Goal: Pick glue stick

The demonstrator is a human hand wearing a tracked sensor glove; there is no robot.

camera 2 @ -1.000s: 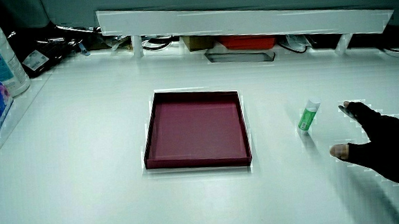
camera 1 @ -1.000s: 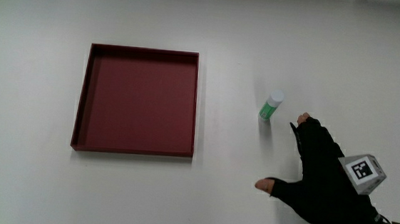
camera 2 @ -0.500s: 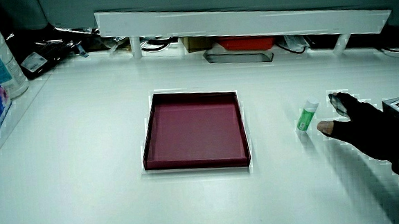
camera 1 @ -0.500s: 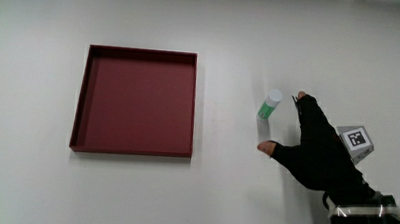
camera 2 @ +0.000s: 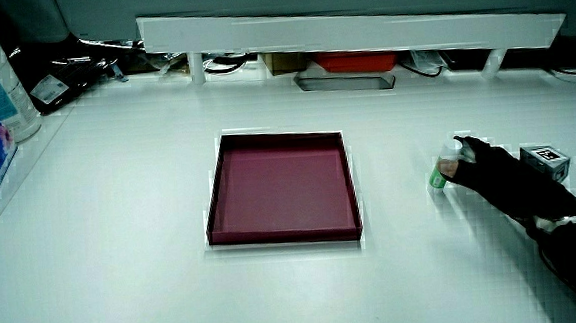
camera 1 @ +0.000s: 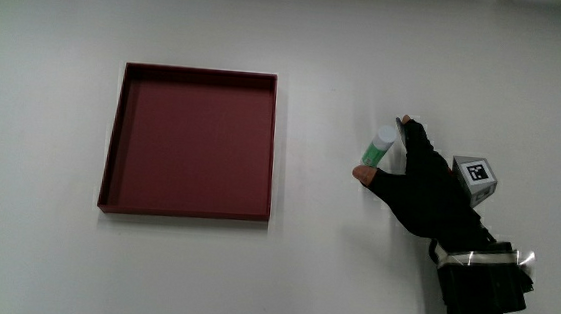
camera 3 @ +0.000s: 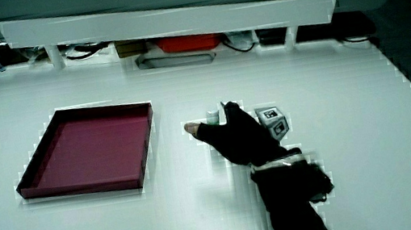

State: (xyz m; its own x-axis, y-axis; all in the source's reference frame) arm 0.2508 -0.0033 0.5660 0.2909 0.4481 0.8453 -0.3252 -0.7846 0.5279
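Hand point(camera 1: 421, 183) at the glue stick point(camera 1: 379, 148) — thumb and fingers either side, apart, not yet clamped — beside the red tray point(camera 1: 193, 141).

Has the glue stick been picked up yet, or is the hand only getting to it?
Done: the hand has reached the glue stick, which stands on the table beside the red tray. In hand: thumb and fingers sit on either side of the stick, closing round it; whether the grip is firm, the views do not settle. Left: lifting it; in a side view its base looks still on the table.
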